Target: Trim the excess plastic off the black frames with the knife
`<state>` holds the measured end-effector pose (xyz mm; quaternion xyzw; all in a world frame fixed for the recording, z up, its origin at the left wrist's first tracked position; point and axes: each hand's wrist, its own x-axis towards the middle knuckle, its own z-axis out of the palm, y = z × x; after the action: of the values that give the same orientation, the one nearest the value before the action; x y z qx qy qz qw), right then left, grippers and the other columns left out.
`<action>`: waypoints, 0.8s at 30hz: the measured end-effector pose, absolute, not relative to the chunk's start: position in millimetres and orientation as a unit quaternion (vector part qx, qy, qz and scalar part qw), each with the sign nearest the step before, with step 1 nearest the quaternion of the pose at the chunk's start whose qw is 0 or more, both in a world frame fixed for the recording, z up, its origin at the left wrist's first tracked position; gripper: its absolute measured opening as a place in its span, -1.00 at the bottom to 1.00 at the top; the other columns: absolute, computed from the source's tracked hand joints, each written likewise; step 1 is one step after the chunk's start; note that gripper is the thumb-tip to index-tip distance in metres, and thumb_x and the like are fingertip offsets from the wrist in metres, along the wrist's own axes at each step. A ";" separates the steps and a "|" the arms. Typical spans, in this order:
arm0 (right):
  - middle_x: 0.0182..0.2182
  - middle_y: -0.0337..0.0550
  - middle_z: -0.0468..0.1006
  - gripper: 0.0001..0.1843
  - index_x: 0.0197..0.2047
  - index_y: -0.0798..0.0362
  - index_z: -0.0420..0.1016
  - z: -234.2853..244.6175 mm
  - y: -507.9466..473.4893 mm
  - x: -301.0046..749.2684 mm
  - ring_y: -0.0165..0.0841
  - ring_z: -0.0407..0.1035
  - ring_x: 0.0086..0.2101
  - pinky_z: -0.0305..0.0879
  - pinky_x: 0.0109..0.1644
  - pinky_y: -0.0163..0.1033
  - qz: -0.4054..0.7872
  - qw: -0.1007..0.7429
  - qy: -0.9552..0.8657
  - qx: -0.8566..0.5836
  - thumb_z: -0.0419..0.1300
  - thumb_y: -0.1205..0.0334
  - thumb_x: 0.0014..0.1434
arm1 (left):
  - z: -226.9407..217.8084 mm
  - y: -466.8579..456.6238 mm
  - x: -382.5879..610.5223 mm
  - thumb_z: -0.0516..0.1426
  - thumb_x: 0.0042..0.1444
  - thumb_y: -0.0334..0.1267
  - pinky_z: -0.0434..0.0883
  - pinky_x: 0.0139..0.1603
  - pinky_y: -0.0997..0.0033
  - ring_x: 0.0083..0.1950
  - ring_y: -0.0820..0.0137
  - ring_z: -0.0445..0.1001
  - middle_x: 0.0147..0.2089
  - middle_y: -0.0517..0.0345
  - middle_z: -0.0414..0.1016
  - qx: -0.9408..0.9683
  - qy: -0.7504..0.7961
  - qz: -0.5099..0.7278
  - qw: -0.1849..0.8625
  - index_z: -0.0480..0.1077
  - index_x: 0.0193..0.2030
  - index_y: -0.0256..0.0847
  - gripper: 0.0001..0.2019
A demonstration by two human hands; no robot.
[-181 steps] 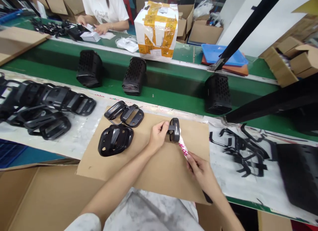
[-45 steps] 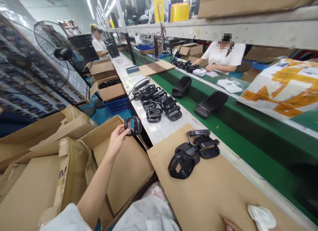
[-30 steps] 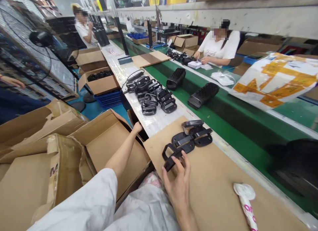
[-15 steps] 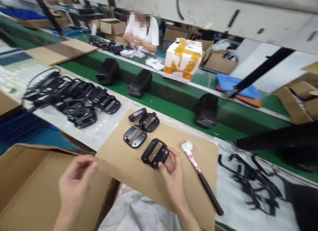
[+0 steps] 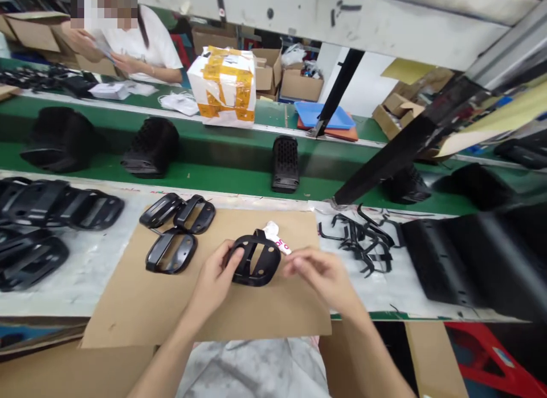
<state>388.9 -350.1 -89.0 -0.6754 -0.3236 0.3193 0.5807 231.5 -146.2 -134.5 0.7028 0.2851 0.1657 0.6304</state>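
My left hand (image 5: 217,272) grips a black slotted plastic bracket (image 5: 265,267) by its left side, above a cardboard sheet (image 5: 205,315). My right hand (image 5: 320,272) has its fingers curled together just right of the bracket. Those fingers are by the white-wrapped end of a hammer-like tool (image 5: 273,236). The tool's black handle is hidden by this hand, so I cannot tell whether it is held. Left of the bracket, a similar bracket (image 5: 186,250) lies on the cardboard, with two more behind it (image 5: 204,215).
More black brackets (image 5: 98,208) are piled at left, and thin bent black strips (image 5: 363,238) lie at right. Black perforated housings (image 5: 285,164) stand on the green belt (image 5: 231,173). A slanted black post (image 5: 384,147) rises at right. Across the belt sits a person (image 5: 141,44) beside a taped box (image 5: 226,87).
The view has swung right. The bracket has passed from my right hand to my left. My right hand has moved over beside the tool's wrapped end.
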 end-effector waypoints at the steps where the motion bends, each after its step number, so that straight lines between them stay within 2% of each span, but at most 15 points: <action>1: -0.39 -0.10 0.67 -0.63 -0.11 0.06 0.64 -89.4 -356.4 406.9 -0.28 0.59 -0.43 0.57 -0.30 -0.18 0.265 0.566 -0.288 -0.726 0.18 -0.07 0.39 | -134.3 -143.9 236.1 0.21 0.28 0.04 0.42 -0.17 0.41 -0.15 0.29 0.52 -0.20 0.12 0.54 0.677 0.287 0.176 0.655 0.48 -0.12 -0.17 -0.70; 2: -0.44 -0.12 0.64 -0.60 -0.10 0.08 0.62 -91.1 -361.1 424.6 -0.29 0.54 -0.49 0.52 -0.37 -0.20 0.204 0.520 -0.259 -0.788 0.12 -0.06 0.41 | -134.3 -142.0 240.4 0.25 0.24 0.03 0.44 -0.15 0.40 -0.13 0.28 0.54 -0.17 0.12 0.57 0.642 0.295 0.189 0.681 0.49 -0.09 -0.16 -0.70; 3: -0.44 -0.10 0.64 -0.63 -0.10 0.08 0.62 -94.0 -363.8 441.2 -0.28 0.55 -0.47 0.49 -0.32 -0.20 0.136 0.438 -0.239 -0.856 0.10 0.00 0.41 | -134.5 -140.6 244.4 0.29 0.20 0.00 0.45 -0.12 0.39 -0.11 0.27 0.56 -0.15 0.12 0.59 0.601 0.309 0.199 0.710 0.50 -0.06 -0.16 -0.69; 5: -0.29 -0.05 0.69 -0.71 -0.07 0.03 0.63 -102.6 -363.1 468.3 -0.19 0.61 -0.25 0.47 -0.12 -0.16 0.077 0.221 -0.226 -0.946 0.14 0.09 0.36 | -135.9 -139.9 250.8 0.33 0.11 -0.05 0.48 -0.04 0.34 -0.06 0.22 0.60 -0.10 0.11 0.63 0.499 0.334 0.209 0.772 0.52 -0.01 -0.16 -0.64; 7: -0.26 0.09 0.70 -0.72 -0.06 0.09 0.64 -112.0 -356.2 485.8 -0.03 0.61 -0.12 0.43 -0.03 -0.06 0.070 0.143 -0.206 -0.965 0.21 0.12 0.30 | -137.6 -141.9 254.3 0.32 0.06 -0.11 0.49 0.09 0.21 0.05 0.12 0.61 -0.03 0.03 0.66 0.393 0.334 0.198 0.833 0.55 0.04 -0.20 -0.59; 8: -0.27 0.16 0.69 -0.73 -0.10 0.12 0.64 -115.7 -352.0 491.1 0.04 0.61 -0.10 0.42 -0.02 -0.03 0.077 0.133 -0.200 -0.968 0.24 0.14 0.27 | -138.1 -143.7 254.8 0.31 0.04 -0.14 0.48 0.16 0.14 0.10 0.06 0.60 0.00 -0.02 0.67 0.348 0.324 0.184 0.860 0.56 0.05 -0.22 -0.58; 11: -0.34 0.18 0.67 -0.88 -0.32 0.13 0.59 -117.1 -345.2 498.5 0.06 0.62 -0.13 0.42 -0.06 -0.05 0.102 0.145 -0.203 -0.963 0.28 0.25 0.16 | -136.5 -149.3 252.8 0.28 0.04 -0.19 0.46 0.25 -0.01 0.15 -0.03 0.60 0.05 -0.12 0.68 0.248 0.293 0.126 0.915 0.60 -0.01 -0.27 -0.63; 14: -0.47 -0.03 0.63 -0.91 -0.39 0.05 0.47 -104.8 -353.4 497.5 -0.13 0.61 -0.33 0.42 -0.21 -0.17 0.129 0.183 -0.215 -0.951 0.21 0.28 0.16 | -130.8 -151.2 251.0 0.24 0.18 -0.06 0.50 0.21 0.00 0.14 0.00 0.61 0.07 -0.16 0.67 0.186 0.292 0.116 0.931 0.61 -0.03 -0.28 -0.65; 16: -0.57 -0.18 0.56 -0.86 -0.35 0.01 0.39 -94.7 -362.7 490.6 -0.27 0.50 -0.55 0.38 -0.43 -0.25 0.160 0.269 -0.207 -0.927 0.13 0.20 0.25 | -127.9 -149.7 253.4 0.19 0.26 0.06 0.54 0.14 0.05 0.11 0.04 0.63 0.08 -0.18 0.66 0.154 0.295 0.118 0.935 0.60 0.03 -0.28 -0.56; 17: -0.59 -0.21 0.55 -0.84 -0.32 -0.01 0.36 -90.6 -366.4 484.3 -0.30 0.45 -0.61 0.33 -0.53 -0.27 0.184 0.364 -0.194 -0.892 0.12 0.14 0.29 | -127.6 -148.5 255.7 0.17 0.29 0.07 0.56 0.10 0.08 0.07 0.07 0.64 0.07 -0.17 0.66 0.142 0.299 0.117 0.936 0.59 0.05 -0.28 -0.55; 19: -0.53 -0.18 0.60 -0.75 -0.26 -0.02 0.34 -85.4 -369.5 464.9 -0.28 0.48 -0.61 0.35 -0.61 -0.27 0.218 0.537 -0.182 -0.794 0.21 -0.01 0.29 | -129.8 -147.4 262.3 0.17 0.33 -0.04 0.58 -0.02 0.19 -0.05 0.17 0.66 -0.04 -0.12 0.68 0.131 0.314 0.110 0.934 0.58 0.00 -0.29 -0.65; 20: -0.47 -0.15 0.64 -0.72 -0.23 -0.02 0.37 -84.6 -368.5 452.2 -0.26 0.53 -0.57 0.40 -0.60 -0.25 0.215 0.593 -0.191 -0.752 0.27 -0.03 0.28 | -132.1 -148.0 266.1 0.18 0.32 -0.14 0.58 -0.10 0.26 -0.15 0.24 0.65 -0.14 -0.06 0.67 0.134 0.317 0.106 0.933 0.58 -0.06 -0.30 -0.73; 22: -0.37 -0.11 0.69 -0.79 -0.18 -0.01 0.46 -86.6 -362.6 423.7 -0.28 0.58 -0.50 0.52 -0.52 -0.23 0.178 0.636 -0.243 -0.711 0.29 0.05 0.32 | -137.3 -152.3 274.0 0.23 0.26 -0.28 0.50 -0.30 0.42 -0.36 0.38 0.56 -0.35 0.08 0.59 0.158 0.312 0.102 0.931 0.56 -0.16 -0.31 -0.87; 24: -0.26 -0.09 0.71 -0.93 -0.10 -0.02 0.57 -92.9 -354.3 396.8 -0.28 0.64 -0.35 0.61 -0.36 -0.22 0.101 0.616 -0.334 -0.707 0.25 0.22 0.37 | -141.5 -159.7 281.4 0.32 0.17 -0.29 0.40 -0.42 0.51 -0.46 0.46 0.46 -0.44 0.18 0.51 0.201 0.310 0.123 0.921 0.55 -0.20 -0.31 -0.87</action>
<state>396.8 -354.3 -92.9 -0.7067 -0.3339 0.1012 0.6155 281.4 -159.7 -141.5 0.2011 0.3099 0.1227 0.9211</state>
